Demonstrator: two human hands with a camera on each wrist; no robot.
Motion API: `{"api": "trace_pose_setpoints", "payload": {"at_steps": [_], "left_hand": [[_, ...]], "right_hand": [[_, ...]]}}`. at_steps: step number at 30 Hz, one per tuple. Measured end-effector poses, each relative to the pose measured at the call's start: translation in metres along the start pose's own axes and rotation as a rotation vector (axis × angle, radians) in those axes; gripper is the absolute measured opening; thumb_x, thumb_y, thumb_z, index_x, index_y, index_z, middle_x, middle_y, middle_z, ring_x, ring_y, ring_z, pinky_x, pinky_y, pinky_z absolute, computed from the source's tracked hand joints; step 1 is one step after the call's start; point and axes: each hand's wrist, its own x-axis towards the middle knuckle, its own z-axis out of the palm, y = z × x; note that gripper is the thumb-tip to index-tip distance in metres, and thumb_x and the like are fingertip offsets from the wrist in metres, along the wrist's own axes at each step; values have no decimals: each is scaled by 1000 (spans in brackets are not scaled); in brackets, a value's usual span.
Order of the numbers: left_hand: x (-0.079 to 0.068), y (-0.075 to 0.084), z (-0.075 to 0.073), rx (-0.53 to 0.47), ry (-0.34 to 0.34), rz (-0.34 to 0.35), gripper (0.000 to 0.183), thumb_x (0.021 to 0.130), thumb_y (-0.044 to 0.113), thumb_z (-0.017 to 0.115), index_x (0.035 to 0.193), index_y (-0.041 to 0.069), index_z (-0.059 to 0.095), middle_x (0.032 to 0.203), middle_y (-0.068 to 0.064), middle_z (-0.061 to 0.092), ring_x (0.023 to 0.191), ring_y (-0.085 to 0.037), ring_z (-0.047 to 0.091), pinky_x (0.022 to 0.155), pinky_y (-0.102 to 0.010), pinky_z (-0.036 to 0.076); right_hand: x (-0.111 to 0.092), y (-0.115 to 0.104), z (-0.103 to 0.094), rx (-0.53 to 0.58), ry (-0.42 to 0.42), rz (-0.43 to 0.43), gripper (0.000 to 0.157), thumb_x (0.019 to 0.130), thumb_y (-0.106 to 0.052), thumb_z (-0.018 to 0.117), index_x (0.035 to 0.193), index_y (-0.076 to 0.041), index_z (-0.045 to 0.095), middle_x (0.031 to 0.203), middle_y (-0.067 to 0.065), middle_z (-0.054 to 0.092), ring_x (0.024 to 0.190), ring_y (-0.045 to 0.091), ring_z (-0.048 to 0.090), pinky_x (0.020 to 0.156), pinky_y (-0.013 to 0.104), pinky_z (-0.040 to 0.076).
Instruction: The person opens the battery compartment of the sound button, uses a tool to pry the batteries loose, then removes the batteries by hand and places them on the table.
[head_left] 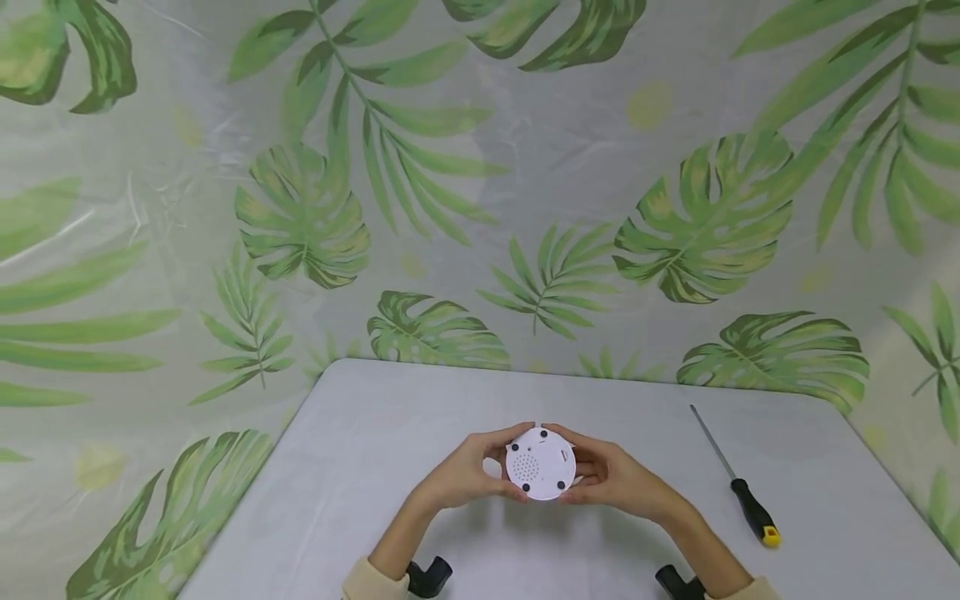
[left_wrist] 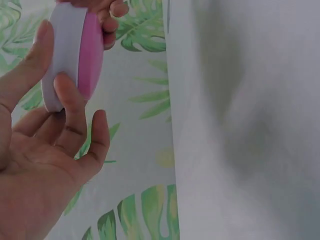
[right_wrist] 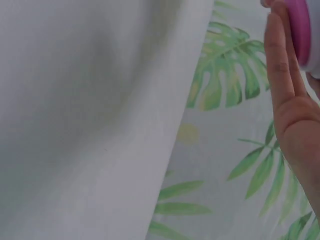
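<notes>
Both hands hold a round white-and-pink device above the table in the head view. Its white face, turned to the camera, bears several black rubber feet, a cluster of small holes and a slot. My left hand grips its left edge between thumb and fingers; my right hand grips the right edge. The left wrist view shows the device edge-on, pink on one side and white on the other. Straight fingers of the right hand lie along the pink side in the right wrist view, where the thumb is mostly hidden.
A screwdriver with a black-and-yellow handle lies on the white table to the right of the hands. Behind the table hangs a leaf-patterned sheet. Black camera mounts sit at both wrists.
</notes>
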Motion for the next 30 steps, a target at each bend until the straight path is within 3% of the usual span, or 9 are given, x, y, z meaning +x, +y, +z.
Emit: {"api": "trace_pose_setpoints", "payload": {"at_steps": [4,7,12,16,23,28,30], "left_hand": [[0,-2,6,7,70,12,91,75,11,93,154,11,49,93,-2,69,87,-5,63,103,-35,44],[1,-1,13,20,143,9,93,72,12,95,154,10,50,107,-3,73,89,-4,62,102,-39,44],[2,2,20,68,217,25,97,68,17,98,152,8,51,118,-3,72,84,-3,58,90,-39,51],[1,3,16,67,187,12,94,67,15,99,149,8,55,107,-3,74,81,-2,60,90,-36,50],[1,3,8,-20,45,-13,92,68,8,97,150,16,56,96,2,71,92,-6,64,97,-33,44],[0,2,12,-85,70,8,93,71,6,95,153,13,52,84,-4,66,86,-7,63,102,-39,41],[0,2,16,-100,109,17,92,72,7,94,153,12,51,94,-4,70,86,-7,62,105,-43,41]], "right_hand": [[-1,6,5,10,81,-22,90,92,-6,77,165,-14,26,153,31,45,111,19,73,89,33,61],[-1,11,12,21,145,-54,90,92,-4,76,166,-13,24,158,33,37,114,16,71,91,32,60],[-1,14,25,19,256,-49,92,92,-7,77,166,-17,24,141,28,55,113,12,72,91,30,60],[-3,11,27,-9,245,-41,91,91,-8,79,164,-14,26,132,26,63,106,13,74,88,30,61],[-6,4,17,-65,109,-17,96,88,-9,82,165,-16,25,131,32,60,102,20,75,85,29,61],[-7,6,20,-35,203,-52,97,84,-6,85,164,-13,31,140,35,55,101,19,75,85,32,62],[-6,7,24,-8,266,-67,96,82,-4,85,163,-13,33,145,34,53,103,17,75,85,34,62]]}}
